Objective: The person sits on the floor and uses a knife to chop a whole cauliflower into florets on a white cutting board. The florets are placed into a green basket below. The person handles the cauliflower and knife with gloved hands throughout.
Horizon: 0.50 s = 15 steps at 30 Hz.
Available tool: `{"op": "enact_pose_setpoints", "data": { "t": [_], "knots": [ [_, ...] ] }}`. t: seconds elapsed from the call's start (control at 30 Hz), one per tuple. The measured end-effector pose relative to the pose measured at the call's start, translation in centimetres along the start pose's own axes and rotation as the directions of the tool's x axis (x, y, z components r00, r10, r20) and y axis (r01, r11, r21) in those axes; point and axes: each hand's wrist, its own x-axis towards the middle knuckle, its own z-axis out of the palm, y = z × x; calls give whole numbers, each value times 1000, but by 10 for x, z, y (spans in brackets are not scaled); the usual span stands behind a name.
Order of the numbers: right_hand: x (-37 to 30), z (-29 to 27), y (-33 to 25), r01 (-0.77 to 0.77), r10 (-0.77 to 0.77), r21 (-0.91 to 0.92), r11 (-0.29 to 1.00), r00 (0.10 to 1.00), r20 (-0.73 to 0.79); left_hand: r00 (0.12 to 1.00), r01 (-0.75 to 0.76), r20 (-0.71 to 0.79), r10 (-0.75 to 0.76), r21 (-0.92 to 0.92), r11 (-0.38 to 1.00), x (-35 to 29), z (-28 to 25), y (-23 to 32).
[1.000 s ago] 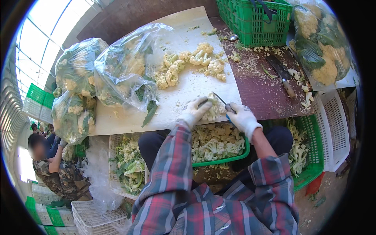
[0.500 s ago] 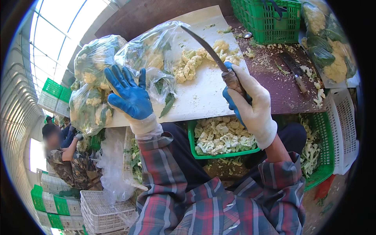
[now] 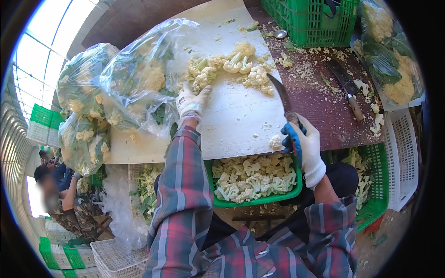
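My right hand (image 3: 303,148), in a white glove with a blue palm, is closed round the handle of a curved knife (image 3: 279,92). The blade points up and left over the board's right edge. My left hand (image 3: 192,101), gloved alike, reaches across the white board (image 3: 232,125). Its thumb and fingers lie around a cauliflower floret (image 3: 204,78) at the left end of a row of cut florets (image 3: 252,69); the fingertips are partly hidden. One small floret (image 3: 276,142) lies by the board's near edge, beside my right hand.
Bagged cauliflowers (image 3: 134,78) crowd the board's left. A green basket of florets (image 3: 257,178) stands below the edge; another green crate (image 3: 371,185) is at right. A second knife (image 3: 345,85) lies on the brown table (image 3: 310,106). A co-worker (image 3: 69,199) sits at far left.
My left hand has moved from a spread, raised pose to the florets on the board. My right hand has lowered the knife toward the board's near right corner. The view has shifted.
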Motion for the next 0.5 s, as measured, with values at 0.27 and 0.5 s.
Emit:
{"op": "enact_pose_setpoints", "data": {
  "t": [0.27,0.5],
  "knots": [
    [10,21,14,31,11,-310,950,991,133,904,-418,-75,422,65,906,-22,41,-1],
    [-9,10,57,252,-230,-684,685,965,125,836,-547,-138,531,-139,826,-89,53,-34]
  ]
}}
